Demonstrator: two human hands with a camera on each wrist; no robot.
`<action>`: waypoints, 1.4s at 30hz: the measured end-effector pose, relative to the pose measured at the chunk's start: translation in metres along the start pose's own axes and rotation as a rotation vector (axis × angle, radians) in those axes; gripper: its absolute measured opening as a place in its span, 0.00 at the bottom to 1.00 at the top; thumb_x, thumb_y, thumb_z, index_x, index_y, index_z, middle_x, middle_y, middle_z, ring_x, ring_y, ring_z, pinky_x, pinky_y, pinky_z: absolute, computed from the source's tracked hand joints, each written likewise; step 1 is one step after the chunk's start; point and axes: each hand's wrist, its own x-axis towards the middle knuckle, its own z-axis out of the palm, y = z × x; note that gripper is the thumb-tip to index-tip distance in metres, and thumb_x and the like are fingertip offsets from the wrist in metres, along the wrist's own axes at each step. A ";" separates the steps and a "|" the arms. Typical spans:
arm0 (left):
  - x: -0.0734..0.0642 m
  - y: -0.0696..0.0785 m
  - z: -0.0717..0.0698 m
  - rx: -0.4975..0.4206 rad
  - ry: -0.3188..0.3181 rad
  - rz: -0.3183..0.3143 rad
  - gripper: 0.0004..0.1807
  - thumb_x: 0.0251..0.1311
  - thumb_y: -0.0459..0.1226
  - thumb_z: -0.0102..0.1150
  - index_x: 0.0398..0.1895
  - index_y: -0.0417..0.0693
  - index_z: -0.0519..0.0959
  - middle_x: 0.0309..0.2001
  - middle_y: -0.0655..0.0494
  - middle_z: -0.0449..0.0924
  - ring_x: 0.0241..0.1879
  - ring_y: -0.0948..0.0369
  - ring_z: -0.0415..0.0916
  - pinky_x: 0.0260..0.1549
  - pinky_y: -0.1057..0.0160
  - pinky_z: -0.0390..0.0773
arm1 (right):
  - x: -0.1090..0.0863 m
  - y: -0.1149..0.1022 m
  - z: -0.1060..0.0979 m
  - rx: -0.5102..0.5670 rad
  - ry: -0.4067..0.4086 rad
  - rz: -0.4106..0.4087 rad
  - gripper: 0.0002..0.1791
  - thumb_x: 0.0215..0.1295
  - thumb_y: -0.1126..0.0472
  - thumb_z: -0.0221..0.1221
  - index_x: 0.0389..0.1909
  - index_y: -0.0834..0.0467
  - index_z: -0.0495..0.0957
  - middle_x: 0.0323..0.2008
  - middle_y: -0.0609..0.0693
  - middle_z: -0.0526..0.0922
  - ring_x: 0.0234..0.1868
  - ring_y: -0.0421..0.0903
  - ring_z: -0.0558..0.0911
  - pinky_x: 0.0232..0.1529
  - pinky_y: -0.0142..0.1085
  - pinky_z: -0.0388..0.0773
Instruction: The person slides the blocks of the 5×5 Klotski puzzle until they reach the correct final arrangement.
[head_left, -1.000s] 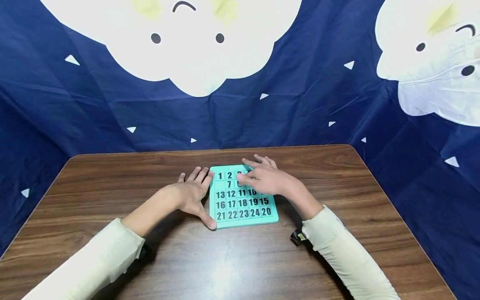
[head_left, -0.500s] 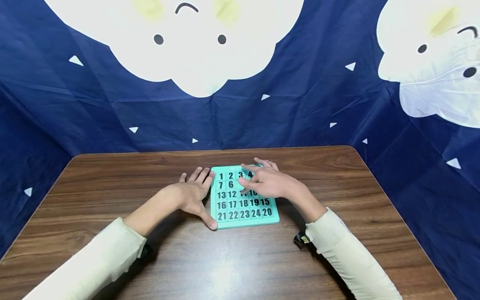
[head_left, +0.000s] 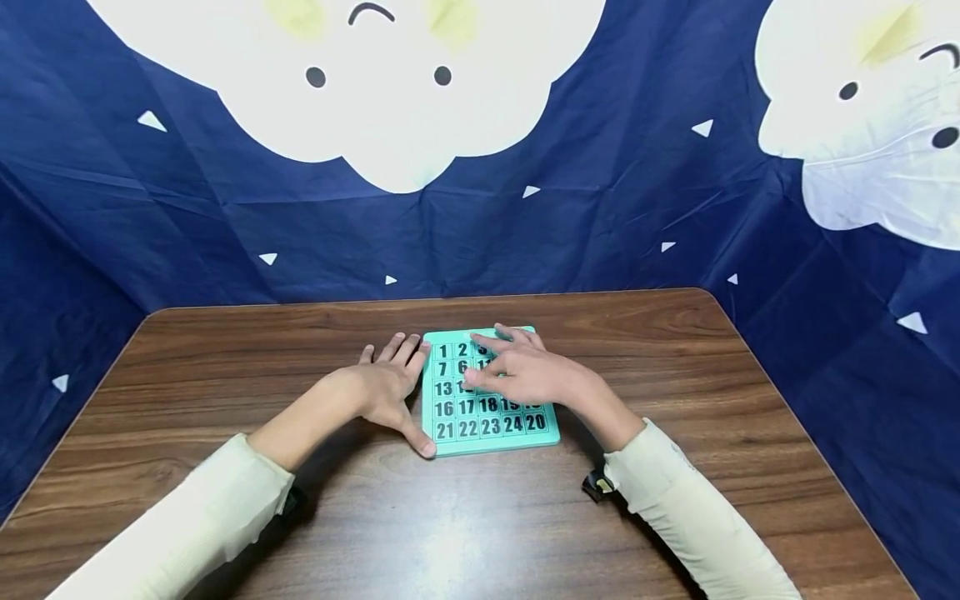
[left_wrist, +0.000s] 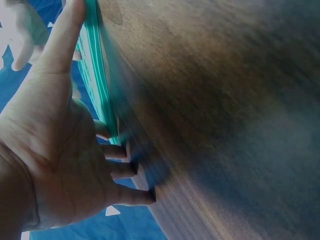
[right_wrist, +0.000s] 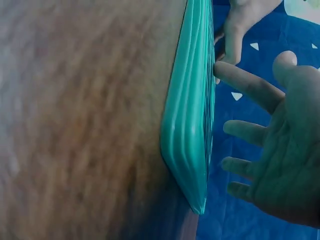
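Observation:
A turquoise sliding number puzzle (head_left: 497, 448) lies flat on the table, its square tiles (head_left: 467, 430) printed with black numerals. My left hand (head_left: 378, 390) steadies its left side, fingers spread by the far end and the thumb at the near left corner. In the left wrist view, the puzzle's edge (left_wrist: 100, 75) runs beside the thumb and fingertips. My right hand (head_left: 528, 371) reaches over the upper right tiles and hides several of them. From the right wrist, its index fingertip (right_wrist: 221, 70) meets the puzzle's face, while the other fingers extend apart from it.
The brown wooden table (head_left: 225, 358) extends around the puzzle on all sides. Behind it hangs a dark blue cloth (head_left: 337, 233) with white clouds and small triangles. A black wrist device (head_left: 597, 485) shows under the right sleeve.
My right hand has shifted left and slightly nearer over the puzzle. The 7 tile slid left into the first column, and the 11 tile moved up a row. The left hand stays put.

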 end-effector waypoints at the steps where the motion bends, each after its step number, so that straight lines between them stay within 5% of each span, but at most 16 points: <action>1: 0.000 0.000 0.000 0.001 0.001 0.000 0.97 0.37 0.83 0.79 0.95 0.44 0.30 0.94 0.38 0.24 0.94 0.37 0.23 0.87 0.22 0.35 | -0.001 0.000 -0.001 -0.009 -0.002 0.010 0.29 0.89 0.29 0.44 0.62 0.31 0.92 0.93 0.48 0.54 0.95 0.67 0.41 0.88 0.77 0.33; 7: 0.002 0.001 -0.002 0.003 0.006 0.008 0.98 0.36 0.83 0.80 0.95 0.44 0.30 0.94 0.38 0.24 0.94 0.37 0.23 0.87 0.22 0.35 | -0.006 0.006 -0.012 -0.069 0.037 0.046 0.28 0.89 0.31 0.49 0.53 0.36 0.96 0.91 0.51 0.59 0.94 0.68 0.43 0.89 0.74 0.36; 11: 0.002 0.001 -0.004 0.008 -0.006 0.006 0.98 0.36 0.84 0.79 0.95 0.44 0.29 0.94 0.37 0.24 0.94 0.37 0.22 0.87 0.22 0.35 | 0.000 -0.004 -0.008 -0.084 0.028 -0.029 0.24 0.86 0.33 0.56 0.62 0.41 0.93 0.93 0.52 0.56 0.94 0.67 0.45 0.90 0.74 0.39; 16: 0.003 0.001 -0.004 0.020 -0.030 0.000 0.97 0.38 0.85 0.76 0.95 0.44 0.29 0.94 0.38 0.22 0.94 0.37 0.21 0.87 0.21 0.34 | 0.008 -0.018 0.002 -0.096 -0.082 -0.087 0.29 0.84 0.30 0.58 0.77 0.34 0.82 0.95 0.50 0.43 0.95 0.65 0.40 0.90 0.72 0.38; 24: 0.005 0.002 -0.003 0.016 -0.011 0.009 0.97 0.36 0.84 0.78 0.95 0.44 0.29 0.94 0.38 0.23 0.94 0.37 0.22 0.87 0.22 0.35 | -0.007 -0.010 -0.002 -0.132 -0.056 0.001 0.26 0.79 0.32 0.65 0.72 0.32 0.86 0.95 0.51 0.44 0.95 0.66 0.38 0.89 0.76 0.36; 27: 0.004 0.002 -0.003 0.015 -0.013 0.010 0.97 0.36 0.84 0.78 0.95 0.44 0.29 0.94 0.38 0.23 0.94 0.37 0.22 0.87 0.21 0.35 | -0.007 -0.010 -0.002 -0.128 -0.044 -0.013 0.27 0.79 0.31 0.64 0.73 0.34 0.86 0.95 0.52 0.42 0.95 0.66 0.39 0.88 0.77 0.37; 34: 0.004 0.002 -0.003 0.024 -0.023 0.011 0.97 0.38 0.85 0.76 0.95 0.43 0.29 0.94 0.37 0.23 0.93 0.36 0.22 0.86 0.21 0.35 | 0.011 -0.021 0.004 -0.156 -0.081 0.009 0.38 0.82 0.26 0.56 0.87 0.30 0.67 0.96 0.50 0.35 0.96 0.63 0.35 0.91 0.71 0.35; 42: 0.001 0.002 -0.002 0.019 -0.018 0.005 0.96 0.39 0.84 0.77 0.94 0.42 0.30 0.94 0.36 0.23 0.93 0.35 0.22 0.86 0.20 0.35 | 0.001 -0.020 0.004 -0.131 -0.131 -0.025 0.34 0.82 0.26 0.57 0.82 0.30 0.75 0.95 0.51 0.37 0.95 0.65 0.34 0.90 0.72 0.35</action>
